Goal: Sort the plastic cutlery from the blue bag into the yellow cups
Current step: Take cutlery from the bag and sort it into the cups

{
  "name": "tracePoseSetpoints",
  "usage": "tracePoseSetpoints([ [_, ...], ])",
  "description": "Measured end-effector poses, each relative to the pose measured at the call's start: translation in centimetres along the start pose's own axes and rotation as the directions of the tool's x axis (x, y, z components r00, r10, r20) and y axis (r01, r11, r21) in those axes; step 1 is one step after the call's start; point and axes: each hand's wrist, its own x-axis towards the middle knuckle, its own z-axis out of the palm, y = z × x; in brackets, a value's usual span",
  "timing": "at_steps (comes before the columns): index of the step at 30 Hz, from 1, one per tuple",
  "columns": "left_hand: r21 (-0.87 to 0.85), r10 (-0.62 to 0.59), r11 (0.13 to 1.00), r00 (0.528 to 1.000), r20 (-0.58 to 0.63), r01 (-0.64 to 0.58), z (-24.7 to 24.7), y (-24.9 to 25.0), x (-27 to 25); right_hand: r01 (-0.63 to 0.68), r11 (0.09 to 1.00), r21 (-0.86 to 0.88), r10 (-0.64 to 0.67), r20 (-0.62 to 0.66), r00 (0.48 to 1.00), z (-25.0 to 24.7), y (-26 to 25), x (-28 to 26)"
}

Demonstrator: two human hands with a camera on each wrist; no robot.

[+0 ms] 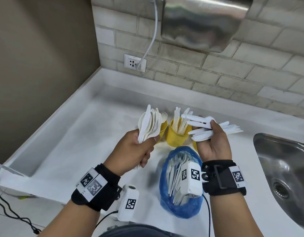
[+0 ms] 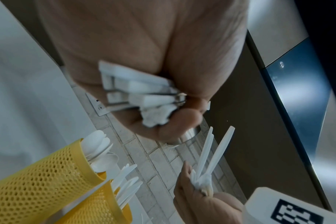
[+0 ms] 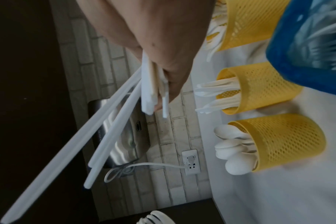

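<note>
My left hand (image 1: 147, 142) grips an upright bundle of mixed white cutlery (image 1: 149, 124), spoons, forks and a knife; their handle ends (image 2: 144, 97) poke out of my fist. My right hand (image 1: 209, 132) holds a fanned bunch of white knives (image 1: 214, 129) lying sideways, seen as long white strips (image 3: 109, 121). Three yellow mesh cups stand behind the hands: the left cup (image 1: 163, 129) holds spoons, the middle cup (image 1: 178, 135) knives, and the right cup (image 1: 195, 145) is mostly hidden by my right hand. The blue bag (image 1: 180, 202) with more cutlery lies below my right wrist.
A steel sink (image 1: 284, 168) is sunk into the white counter (image 1: 96, 134) at the right. A steel box (image 1: 204, 23) hangs on the brick wall, its cable plugged into a socket (image 1: 135, 63). A raised rim borders the counter on the left.
</note>
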Motion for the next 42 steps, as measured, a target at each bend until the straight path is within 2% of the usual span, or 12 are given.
tracePoseSetpoints([
  [6, -0.001, -0.006, 1.000, 1.000, -0.001, 0.006, -0.2, -0.1, -0.1, -0.057, 0.998, 0.027, 0.057, -0.018, 0.998, 0.1, 0.8, -0.1],
  [10, 0.027, 0.006, 1.000, 1.000, 0.013, -0.006, -0.3, 0.0, 0.0, -0.048, 0.998, 0.035, 0.048, -0.024, 0.999, 0.1, 0.9, 0.0],
  [18, 0.079, 0.011, 0.997, 1.000, 0.020, -0.012, 0.0, -0.5, 0.3, -0.071, 0.996, 0.050, 0.067, 0.077, 0.995, 0.9, 0.1, 0.8],
  [20, 0.032, -0.009, 0.999, 1.000, 0.002, 0.009, 0.2, -0.5, 0.6, -0.033, 0.999, 0.015, 0.032, 0.076, 0.997, 1.8, 0.1, 0.6],
  [23, -0.166, -0.080, 0.983, 0.997, -0.020, 0.076, 0.7, -0.3, 0.8, 0.108, 0.988, -0.112, -0.094, 0.125, 0.988, 3.4, 0.3, -0.3],
  [26, -0.328, -0.161, 0.932, 0.987, 0.010, 0.155, 0.9, 0.1, 0.8, 0.306, 0.917, -0.255, -0.259, 0.203, 0.945, 5.0, 0.6, -1.7],
  [29, -0.405, -0.204, 0.889, 0.976, 0.071, 0.215, 1.0, 0.1, 1.0, 0.475, 0.796, -0.374, -0.383, 0.297, 0.875, 6.5, 1.2, -3.0],
  [32, -0.503, -0.239, 0.826, 0.966, 0.098, 0.255, 1.1, 0.2, 1.2, 0.598, 0.672, -0.436, -0.434, 0.423, 0.796, 7.5, 1.9, -4.3],
  [35, -0.578, -0.256, 0.766, 0.958, 0.126, 0.281, 1.3, 0.2, 1.4, 0.688, 0.533, -0.492, -0.426, 0.546, 0.721, 8.0, 2.9, -5.5],
  [37, -0.597, -0.272, 0.744, 0.952, 0.140, 0.301, 1.2, 0.3, 1.5, 0.689, 0.507, -0.518, -0.391, 0.574, 0.720, 7.8, 3.6, -6.0],
  [42, -0.591, -0.282, 0.736, 0.943, 0.175, 0.330, 1.0, 0.0, 1.9, 0.610, 0.491, -0.622, -0.286, 0.546, 0.787, 5.4, 6.0, -5.8],
])
